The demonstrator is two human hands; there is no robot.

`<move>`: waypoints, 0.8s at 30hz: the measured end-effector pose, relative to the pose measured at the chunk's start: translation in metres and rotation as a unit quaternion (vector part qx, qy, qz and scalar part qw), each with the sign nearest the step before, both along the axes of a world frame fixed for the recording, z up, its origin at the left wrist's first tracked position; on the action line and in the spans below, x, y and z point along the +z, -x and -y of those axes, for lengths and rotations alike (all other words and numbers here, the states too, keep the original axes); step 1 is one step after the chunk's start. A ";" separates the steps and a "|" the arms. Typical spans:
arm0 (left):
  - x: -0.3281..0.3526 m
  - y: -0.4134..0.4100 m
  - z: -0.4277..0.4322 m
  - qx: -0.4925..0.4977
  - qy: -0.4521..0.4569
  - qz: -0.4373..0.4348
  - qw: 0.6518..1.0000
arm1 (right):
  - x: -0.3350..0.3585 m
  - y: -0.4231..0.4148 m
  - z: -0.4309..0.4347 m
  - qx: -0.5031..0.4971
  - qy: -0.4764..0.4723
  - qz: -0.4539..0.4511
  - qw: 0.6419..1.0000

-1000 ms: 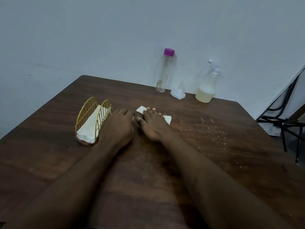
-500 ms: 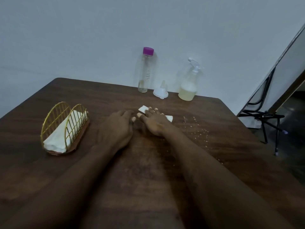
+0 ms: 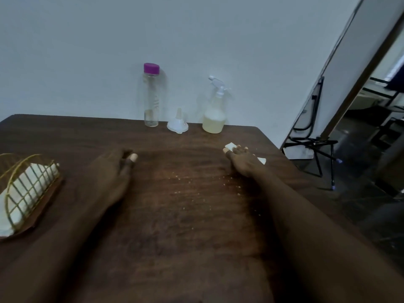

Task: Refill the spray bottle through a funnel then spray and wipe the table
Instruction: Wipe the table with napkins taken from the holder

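My right hand (image 3: 242, 161) presses flat on a folded white tissue (image 3: 231, 146) near the right side of the dark wooden table (image 3: 185, 226); only the tissue's corners show past the fingers. My left hand (image 3: 111, 173) rests palm down on the table, fingers curled, holding nothing. At the far edge by the wall stand a clear spray bottle (image 3: 215, 110) with pale yellow liquid in its base, a small white funnel (image 3: 178, 124) lying mouth down, and a tall clear bottle (image 3: 151, 95) with a purple cap. Small crumbs (image 3: 196, 189) dot the wood between my hands.
A gold wire napkin holder (image 3: 24, 193) with white napkins sits at the left edge. Beyond the table's right edge are a black folding chair frame (image 3: 312, 136) and a doorway.
My right hand has slid the tissue to the right across the table, away from my left hand. The view has turned right, so the napkin holder sits further left.
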State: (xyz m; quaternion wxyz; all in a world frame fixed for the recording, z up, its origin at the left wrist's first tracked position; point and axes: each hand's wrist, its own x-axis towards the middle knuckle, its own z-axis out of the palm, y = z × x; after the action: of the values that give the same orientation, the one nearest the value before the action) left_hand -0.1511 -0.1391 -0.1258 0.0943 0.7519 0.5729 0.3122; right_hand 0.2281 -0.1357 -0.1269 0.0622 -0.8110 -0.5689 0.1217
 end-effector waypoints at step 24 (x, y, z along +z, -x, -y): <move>-0.011 -0.095 0.029 -0.139 0.001 -0.125 0.982 | -0.006 -0.051 0.034 -0.040 -0.025 -0.010 0.999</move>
State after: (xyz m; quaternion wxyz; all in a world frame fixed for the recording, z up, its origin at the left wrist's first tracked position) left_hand -0.0562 -0.1681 -0.1372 0.0652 0.8572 0.4704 0.1993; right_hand 0.2795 -0.1695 -0.1333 0.0928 -0.8300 -0.5380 0.1136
